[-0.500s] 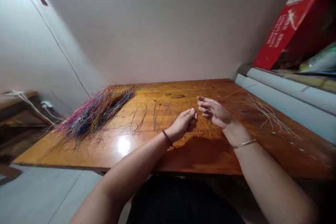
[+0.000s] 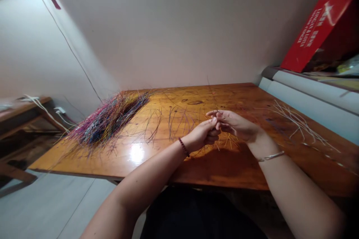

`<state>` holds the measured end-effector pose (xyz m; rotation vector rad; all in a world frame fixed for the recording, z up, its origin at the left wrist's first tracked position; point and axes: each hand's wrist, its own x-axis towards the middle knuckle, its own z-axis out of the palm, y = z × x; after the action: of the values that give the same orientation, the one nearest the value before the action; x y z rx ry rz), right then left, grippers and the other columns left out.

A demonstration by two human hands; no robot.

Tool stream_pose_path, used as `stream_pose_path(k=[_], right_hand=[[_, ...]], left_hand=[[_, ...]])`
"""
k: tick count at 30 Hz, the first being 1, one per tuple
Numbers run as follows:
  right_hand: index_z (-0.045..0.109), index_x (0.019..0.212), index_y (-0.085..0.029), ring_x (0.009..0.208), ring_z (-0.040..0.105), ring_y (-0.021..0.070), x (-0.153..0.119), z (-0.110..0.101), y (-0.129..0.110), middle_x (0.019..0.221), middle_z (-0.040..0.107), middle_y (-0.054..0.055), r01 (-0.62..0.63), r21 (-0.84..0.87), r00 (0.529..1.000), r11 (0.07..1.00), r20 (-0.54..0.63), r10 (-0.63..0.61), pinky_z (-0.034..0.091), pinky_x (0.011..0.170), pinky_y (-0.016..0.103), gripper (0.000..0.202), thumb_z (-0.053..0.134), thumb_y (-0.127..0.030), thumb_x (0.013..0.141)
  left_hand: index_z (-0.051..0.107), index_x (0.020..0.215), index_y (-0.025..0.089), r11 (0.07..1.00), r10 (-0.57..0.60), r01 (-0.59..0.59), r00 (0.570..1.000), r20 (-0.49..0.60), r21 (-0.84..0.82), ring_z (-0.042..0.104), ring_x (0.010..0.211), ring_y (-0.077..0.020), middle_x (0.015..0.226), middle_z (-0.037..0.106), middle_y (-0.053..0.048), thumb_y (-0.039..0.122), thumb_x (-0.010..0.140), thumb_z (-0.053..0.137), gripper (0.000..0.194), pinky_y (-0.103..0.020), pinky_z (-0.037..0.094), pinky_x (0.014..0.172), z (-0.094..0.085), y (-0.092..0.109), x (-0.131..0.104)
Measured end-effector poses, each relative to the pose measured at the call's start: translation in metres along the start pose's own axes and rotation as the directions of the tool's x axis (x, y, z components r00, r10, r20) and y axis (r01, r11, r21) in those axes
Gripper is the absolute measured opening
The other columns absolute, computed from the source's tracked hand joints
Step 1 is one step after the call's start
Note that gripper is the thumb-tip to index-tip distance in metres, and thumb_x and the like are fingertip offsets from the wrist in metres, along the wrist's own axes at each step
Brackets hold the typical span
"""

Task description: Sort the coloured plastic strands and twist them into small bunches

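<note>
My left hand, with a dark red bead bracelet at its wrist, is closed in a pinch above the table. A thin wire-like strand rises from the fingertips, its lower part hidden by the fingers. My right hand, wearing a metal bangle, meets the left at the fingertips. Its thumb and fingers close around the base of that strand, the other fingers loosely curled. Short yellow-orange strands lie on the wood below the hands. To their left are small groups of dark and purple strands.
A large bundle of multicoloured strands lies on the left of the wooden table. Pale strands are scattered at the right. A red box stands on a pale ledge along the right side.
My right hand has moved in to touch the left at the fingertips. The strand that slanted off to the right now points upward. The view has shifted slightly.
</note>
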<state>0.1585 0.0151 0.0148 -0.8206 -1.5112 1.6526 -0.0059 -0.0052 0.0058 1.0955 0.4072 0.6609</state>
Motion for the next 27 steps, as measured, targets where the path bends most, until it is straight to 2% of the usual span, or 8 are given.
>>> stream_pose_path(k=[5, 8, 13, 16, 21, 27], right_hand=[[0.061, 0.088, -0.018, 0.056, 0.047, 0.0074, 0.003, 0.005, 0.002, 0.066, 0.056, 0.0, 0.022, -0.02, 0.999, 1.0, -0.023, -0.023, 0.033, 0.049, 0.019, 0.029, 0.063, -0.046, 0.079], [0.056, 0.08, -0.018, 0.053, 0.043, 0.0066, 0.006, 0.008, 0.003, 0.062, 0.052, -0.001, 0.061, 0.003, 0.995, 0.998, -0.082, -0.061, 0.029, 0.046, 0.019, 0.028, 0.063, -0.046, 0.079], [0.051, 0.078, -0.02, 0.043, 0.021, 0.0048, 0.012, 0.003, 0.003, 0.056, 0.032, -0.006, 0.123, 0.081, 0.969, 0.989, -0.227, -0.102, 0.013, 0.04, 0.02, 0.027, 0.06, -0.045, 0.081], [0.049, 0.076, -0.02, 0.044, 0.016, 0.005, 0.013, 0.0, 0.002, 0.057, 0.026, -0.006, 0.142, 0.118, 0.954, 0.983, -0.28, -0.104, 0.011, 0.04, 0.02, 0.025, 0.059, -0.042, 0.082], [0.052, 0.082, -0.02, 0.045, 0.018, 0.0047, 0.013, 0.002, 0.003, 0.06, 0.028, -0.006, 0.169, 0.122, 0.948, 0.978, -0.29, -0.128, 0.011, 0.042, 0.02, 0.025, 0.057, -0.045, 0.083], [0.056, 0.088, -0.019, 0.048, 0.03, 0.0058, 0.011, 0.008, 0.004, 0.065, 0.049, -0.001, 0.027, -0.087, 0.987, 0.996, -0.153, -0.04, 0.016, 0.042, 0.02, 0.034, 0.052, -0.053, 0.084]], left_hand=[[0.037, 0.076, 0.02, 0.994, -0.065, 0.068, 0.997, 0.04, -0.082, 0.009, 0.043, -0.0064, 0.055, 0.015, 0.008, 0.048, 0.084, 0.05, 0.032, -0.019, 0.004, 0.038, -0.003, 0.002, -0.002], [0.037, 0.076, 0.02, 0.991, -0.073, 0.075, 0.997, 0.028, -0.109, 0.01, 0.043, -0.0066, 0.056, 0.015, 0.008, 0.045, 0.084, 0.051, 0.03, -0.019, 0.004, 0.039, -0.005, 0.003, -0.002], [0.038, 0.077, 0.02, 0.996, -0.033, 0.034, 0.999, 0.008, -0.086, 0.011, 0.042, -0.0064, 0.055, 0.016, 0.008, 0.045, 0.085, 0.049, 0.029, -0.019, 0.006, 0.039, -0.005, 0.001, 0.0], [0.04, 0.078, 0.019, 0.999, -0.019, 0.018, 1.0, -0.008, -0.041, 0.01, 0.042, -0.0062, 0.055, 0.017, 0.008, 0.045, 0.086, 0.048, 0.029, -0.019, 0.005, 0.039, -0.004, -0.002, 0.001], [0.039, 0.078, 0.019, 1.0, -0.006, 0.006, 1.0, -0.029, -0.009, 0.01, 0.041, -0.0062, 0.053, 0.018, 0.008, 0.045, 0.086, 0.047, 0.027, -0.019, 0.005, 0.038, -0.005, -0.006, 0.003], [0.037, 0.077, 0.02, 0.998, 0.038, -0.042, 0.996, -0.086, -0.042, 0.009, 0.041, -0.0064, 0.053, 0.015, 0.009, 0.043, 0.085, 0.049, 0.027, -0.02, 0.004, 0.038, -0.005, -0.003, 0.002]])
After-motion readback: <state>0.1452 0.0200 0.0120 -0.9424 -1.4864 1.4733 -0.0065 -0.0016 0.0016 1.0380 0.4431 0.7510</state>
